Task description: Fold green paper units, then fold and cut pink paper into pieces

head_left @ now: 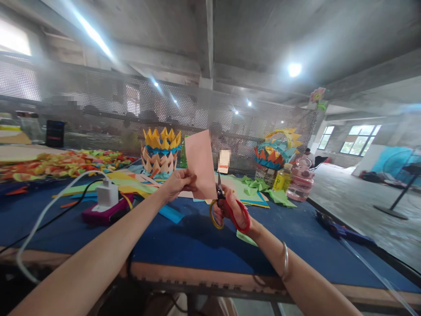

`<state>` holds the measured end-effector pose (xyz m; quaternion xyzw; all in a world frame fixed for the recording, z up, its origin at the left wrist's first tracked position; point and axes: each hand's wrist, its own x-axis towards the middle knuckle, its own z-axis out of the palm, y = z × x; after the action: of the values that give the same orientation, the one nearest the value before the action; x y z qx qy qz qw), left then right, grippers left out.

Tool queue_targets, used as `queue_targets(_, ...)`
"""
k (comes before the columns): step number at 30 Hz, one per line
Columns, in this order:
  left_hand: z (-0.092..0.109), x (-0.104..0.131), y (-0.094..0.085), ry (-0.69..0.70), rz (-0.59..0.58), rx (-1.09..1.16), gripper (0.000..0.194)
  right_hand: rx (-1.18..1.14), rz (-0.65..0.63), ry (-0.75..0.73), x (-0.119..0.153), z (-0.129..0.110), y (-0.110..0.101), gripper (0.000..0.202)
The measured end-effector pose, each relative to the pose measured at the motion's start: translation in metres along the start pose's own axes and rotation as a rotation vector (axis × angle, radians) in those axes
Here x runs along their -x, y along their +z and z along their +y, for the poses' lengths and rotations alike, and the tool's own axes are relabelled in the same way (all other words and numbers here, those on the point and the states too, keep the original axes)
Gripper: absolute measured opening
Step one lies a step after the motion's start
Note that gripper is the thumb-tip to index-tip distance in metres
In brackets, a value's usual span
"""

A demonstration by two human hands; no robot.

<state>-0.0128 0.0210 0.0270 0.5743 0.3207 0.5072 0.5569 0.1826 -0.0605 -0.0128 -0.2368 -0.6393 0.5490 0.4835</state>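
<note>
My left hand [180, 184] pinches the lower left edge of a pale pink sheet of paper [201, 166], held upright above the blue table. In my right hand [228, 204] are scissors [243, 217] with red and yellow handle loops. Their blades point upward beside the sheet's lower right edge; whether they touch the paper I cannot tell. Behind my left hand stands a folded-paper basket [161, 153] in yellow, blue and peach. Cut coloured sheets [240, 186] lie on the table behind the scissors.
Folded paper pieces [66, 164] are heaped at the left. A white charger [107, 193] sits in a purple power strip [94, 215]. To the right stand another paper basket [274, 151], a yellow bottle [282, 177], a pink jug [301, 180] and a blue glue gun [345, 230].
</note>
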Motion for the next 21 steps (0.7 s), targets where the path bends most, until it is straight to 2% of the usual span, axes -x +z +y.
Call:
queue_targets(7,-0.0031,0.0013,0.0011,-0.002,-0.023,-0.035,0.036,0.027,-0.060,0.040,0.0015,0.0043,-0.0076,0.063)
queue_targets(14,-0.0029,0.0004,0.0009,0.019,-0.023,-0.042,0.038,-0.012,0.012,0.005,-0.0019,0.0052,-0.0082,0.062)
queue_targets(21,-0.0073,0.0007,0.0017,-0.016,-0.038,-0.053,0.035,0.015,-0.024,0.010,-0.0013,0.0050,-0.0102,0.056)
